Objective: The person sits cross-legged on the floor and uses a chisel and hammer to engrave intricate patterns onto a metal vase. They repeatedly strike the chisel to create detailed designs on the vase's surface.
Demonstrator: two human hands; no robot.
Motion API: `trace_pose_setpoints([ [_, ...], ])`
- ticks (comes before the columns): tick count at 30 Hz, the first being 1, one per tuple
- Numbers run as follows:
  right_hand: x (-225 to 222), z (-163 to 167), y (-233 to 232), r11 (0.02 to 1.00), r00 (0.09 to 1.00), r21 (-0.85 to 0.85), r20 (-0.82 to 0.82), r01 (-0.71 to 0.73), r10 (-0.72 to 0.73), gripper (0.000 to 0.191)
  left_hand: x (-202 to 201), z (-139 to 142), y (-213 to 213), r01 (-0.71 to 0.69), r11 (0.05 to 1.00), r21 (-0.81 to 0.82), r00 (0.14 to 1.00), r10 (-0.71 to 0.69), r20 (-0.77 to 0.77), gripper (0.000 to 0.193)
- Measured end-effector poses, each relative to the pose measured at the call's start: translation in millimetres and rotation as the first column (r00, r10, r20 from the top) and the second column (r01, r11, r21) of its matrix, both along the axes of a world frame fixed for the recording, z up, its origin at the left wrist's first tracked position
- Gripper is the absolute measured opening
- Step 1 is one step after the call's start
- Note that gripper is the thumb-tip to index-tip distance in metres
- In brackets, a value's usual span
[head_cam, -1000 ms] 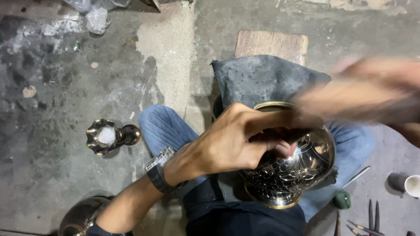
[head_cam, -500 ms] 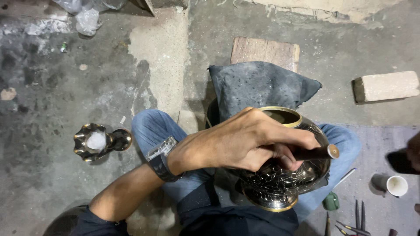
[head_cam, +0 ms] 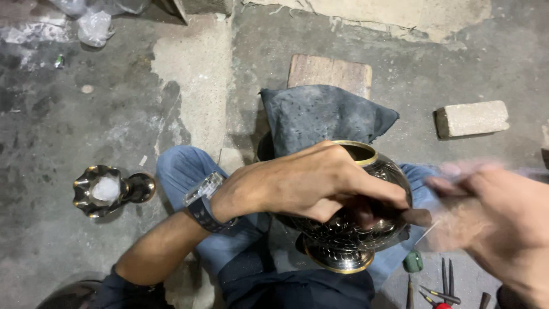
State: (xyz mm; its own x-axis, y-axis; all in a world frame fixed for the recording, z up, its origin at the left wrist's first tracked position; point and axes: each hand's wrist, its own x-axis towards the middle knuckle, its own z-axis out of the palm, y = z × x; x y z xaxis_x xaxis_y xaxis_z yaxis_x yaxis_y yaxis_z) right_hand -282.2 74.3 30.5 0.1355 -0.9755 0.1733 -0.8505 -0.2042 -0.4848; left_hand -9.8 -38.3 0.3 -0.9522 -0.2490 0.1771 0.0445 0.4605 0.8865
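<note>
A dark engraved metal pot [head_cam: 349, 240] with brass rims lies on its side in my lap, against my jeans. My left hand [head_cam: 309, 183] reaches over it and is shut on a dark chisel [head_cam: 414, 217] whose end sticks out to the right, pressed on the pot's wall. A wristwatch [head_cam: 203, 200] sits on that arm. My right hand [head_cam: 503, 223] is a motion-blurred shape just right of the chisel's end. Its fingers look curled, but the blur hides what, if anything, they grip.
A dark grey cushion [head_cam: 326, 117] lies behind the pot, with a wooden block [head_cam: 329, 71] beyond it. There is a brick [head_cam: 472, 118] at the right, a small fluted metal vessel [head_cam: 106, 191] at the left, thin hand tools [head_cam: 443, 286] at the bottom right, and plastic bags [head_cam: 94, 23] at the top left.
My right hand was over the pot, swung out of view to the right, and has now come back in beside the chisel's end. My left hand keeps the chisel on the pot.
</note>
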Motion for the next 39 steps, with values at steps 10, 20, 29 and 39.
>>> trace_pose_setpoints([
  [10,-0.6,-21.3,-55.3,0.999,0.981,0.041,0.192,-0.027,0.018,0.059,34.4,-17.6,49.4,-0.47,0.64,0.608,0.64,0.721,-0.264,0.017],
  [20,55.5,10.9,-169.6,0.875,0.875,0.002,-0.036,-0.483,0.483,0.053,16.0,-8.8,74.4,-0.639,0.242,0.73,0.39,0.92,0.036,0.013],
  [29,140.6,55.8,-203.0,0.84,0.756,0.431,-0.413,-0.329,0.508,0.059,9.8,-10.5,70.9,-0.687,0.194,0.7,0.348,0.934,0.082,0.009],
  [39,122.4,37.6,-230.0,0.554,0.391,0.729,-0.41,-0.403,0.824,0.025,9.8,-7.0,72.5,-0.77,0.296,0.565,0.373,0.927,0.023,0.006],
])
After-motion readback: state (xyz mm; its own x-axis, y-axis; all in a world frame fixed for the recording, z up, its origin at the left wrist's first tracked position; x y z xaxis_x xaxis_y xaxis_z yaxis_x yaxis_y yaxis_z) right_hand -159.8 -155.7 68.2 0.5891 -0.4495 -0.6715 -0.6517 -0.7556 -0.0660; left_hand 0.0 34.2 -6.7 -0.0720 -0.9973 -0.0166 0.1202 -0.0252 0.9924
